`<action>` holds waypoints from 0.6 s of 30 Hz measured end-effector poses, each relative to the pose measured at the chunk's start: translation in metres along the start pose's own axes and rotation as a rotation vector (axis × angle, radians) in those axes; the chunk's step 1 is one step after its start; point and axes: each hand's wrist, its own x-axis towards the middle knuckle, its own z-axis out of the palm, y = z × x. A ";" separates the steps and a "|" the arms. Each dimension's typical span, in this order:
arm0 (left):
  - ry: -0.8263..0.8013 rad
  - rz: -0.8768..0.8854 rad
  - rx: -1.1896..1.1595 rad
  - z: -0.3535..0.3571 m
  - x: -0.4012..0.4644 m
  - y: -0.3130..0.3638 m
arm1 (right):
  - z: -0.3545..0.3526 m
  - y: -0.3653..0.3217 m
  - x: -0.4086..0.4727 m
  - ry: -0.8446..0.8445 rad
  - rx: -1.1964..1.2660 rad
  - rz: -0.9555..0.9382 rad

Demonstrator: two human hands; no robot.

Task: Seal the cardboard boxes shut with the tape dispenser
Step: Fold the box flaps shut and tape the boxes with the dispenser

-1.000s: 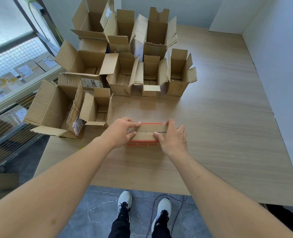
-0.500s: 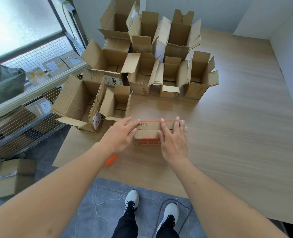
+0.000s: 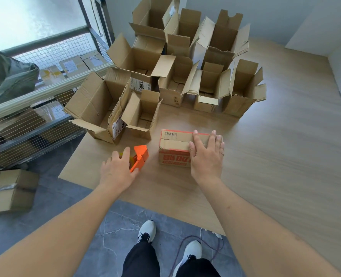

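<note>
So the small closed box (image 3: 175, 147) with the red print sits near the front edge of the wooden worktop (image 3: 275, 156), flaps folded down, barcode label on top at the far left corner. The right hand (image 3: 206, 156) lies flat across the right half of its top, fingers straight and spread, pointing toward 12 o'clock, pressing the flaps down. That grip is apart, not curled round anything.

The orange tape dispenser (image 3: 139, 158) is on the worktop just beside the box, at its 9 o'clock. The left hand (image 3: 117, 170) is on it from the near side: thumb along the orange body, fingers reaching over the left part of it. Honestly can't tell whether that grip is actually clamped on the dispenser or only touching it, since the hand hides most of the handle.

Further back, from about 10 to 1 o'clock of the closed box, there's a whole bunch of open boxes (image 3: 185, 76) with flaps standing up, packed close together, some touching. The nearest one, a small open box (image 3: 141, 114), sits at 11 o'clock of the closed one, and a bigger one with a torn flap (image 3: 93, 106) hangs at the worktop's left edge.

Down on the grey floor at 8 o'clock is a taped box (image 3: 8, 190). Two white shoes (image 3: 147, 230) and a purple cord (image 3: 209, 242) show below the worktop edge. A wire rack (image 3: 26, 120) with more parcels runs along the left.
</note>
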 end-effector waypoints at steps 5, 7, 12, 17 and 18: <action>-0.087 0.086 -0.065 0.015 -0.005 -0.006 | 0.003 0.001 -0.005 0.023 -0.018 -0.009; -0.100 0.106 -0.087 0.019 -0.009 -0.005 | 0.005 0.001 -0.007 0.031 -0.024 -0.013; -0.011 0.148 -0.157 0.025 -0.018 -0.009 | 0.004 0.002 -0.007 0.017 -0.030 -0.021; 0.110 0.336 -0.224 0.006 -0.035 -0.014 | -0.003 0.002 -0.009 -0.034 -0.049 -0.035; 0.128 0.360 -0.250 0.000 -0.038 -0.015 | -0.006 0.001 -0.008 -0.057 -0.055 -0.038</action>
